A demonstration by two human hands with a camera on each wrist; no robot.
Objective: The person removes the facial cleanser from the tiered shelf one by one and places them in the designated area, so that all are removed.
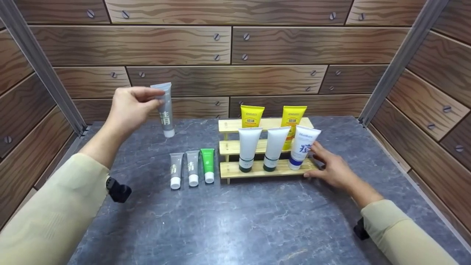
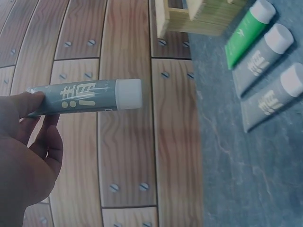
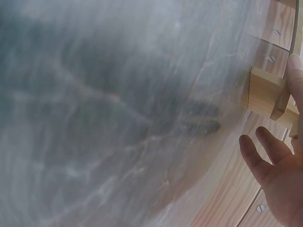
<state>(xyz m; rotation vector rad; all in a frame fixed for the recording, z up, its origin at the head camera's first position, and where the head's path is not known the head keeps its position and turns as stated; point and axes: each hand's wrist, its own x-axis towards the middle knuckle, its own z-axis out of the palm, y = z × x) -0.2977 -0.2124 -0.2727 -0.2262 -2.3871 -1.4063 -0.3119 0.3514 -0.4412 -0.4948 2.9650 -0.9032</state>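
In the head view my left hand (image 1: 130, 106) pinches a grey squeeze tube (image 1: 166, 112) near its flat top end, white cap down, raised at the left. The left wrist view shows that grey tube (image 2: 80, 97) between thumb and fingers, its cap pointing away from the palm. My right hand (image 1: 333, 169) is at the right end of a three-tier wooden rack (image 1: 230, 169), thumb by the lowest shelf. Its fingers reach the edge of a white tube with a blue cap (image 1: 303, 147), which leans to the right. In the right wrist view the right hand (image 3: 279, 175) has spread fingers.
Two white tubes with dark green caps (image 1: 248, 147) stand on the lowest shelf, two yellow tubes (image 1: 252, 114) behind. Left of the rack, two grey tubes (image 1: 192, 167) and a green tube (image 1: 208, 165) lie on the dark marbled table (image 1: 220, 224). Wood-patterned walls (image 1: 176, 44) enclose it.
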